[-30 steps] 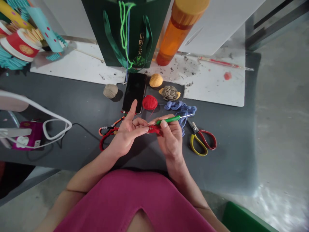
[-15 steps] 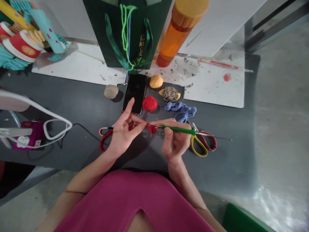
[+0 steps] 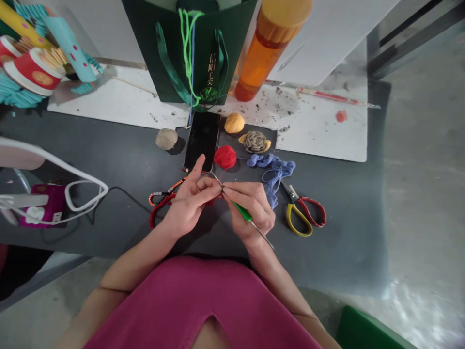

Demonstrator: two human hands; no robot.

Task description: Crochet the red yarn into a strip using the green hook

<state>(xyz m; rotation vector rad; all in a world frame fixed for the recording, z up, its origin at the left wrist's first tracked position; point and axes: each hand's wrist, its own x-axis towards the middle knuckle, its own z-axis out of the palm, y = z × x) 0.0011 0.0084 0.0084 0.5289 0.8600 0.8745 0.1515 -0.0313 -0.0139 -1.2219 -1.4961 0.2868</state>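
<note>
Your right hand (image 3: 250,208) grips a green crochet hook (image 3: 244,214).
Your left hand (image 3: 189,203) pinches red crochet work (image 3: 210,202), just below the red yarn ball (image 3: 225,157).

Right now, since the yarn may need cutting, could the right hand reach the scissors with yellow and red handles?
Probably yes: the scissors lie just right of the right hand, with only loose blue yarn between, though its fingers hold a green crochet hook.

Honestly, the small red crocheted piece (image 3: 211,202) was mostly hidden by the fingers (image 3: 240,190), and the tip of the green-handled steel crochet hook (image 3: 247,213) was lost in there too. The dark green paper gift bag (image 3: 189,58) and tall orange plastic bottle (image 3: 269,53) were cut off by the top edge.
</note>
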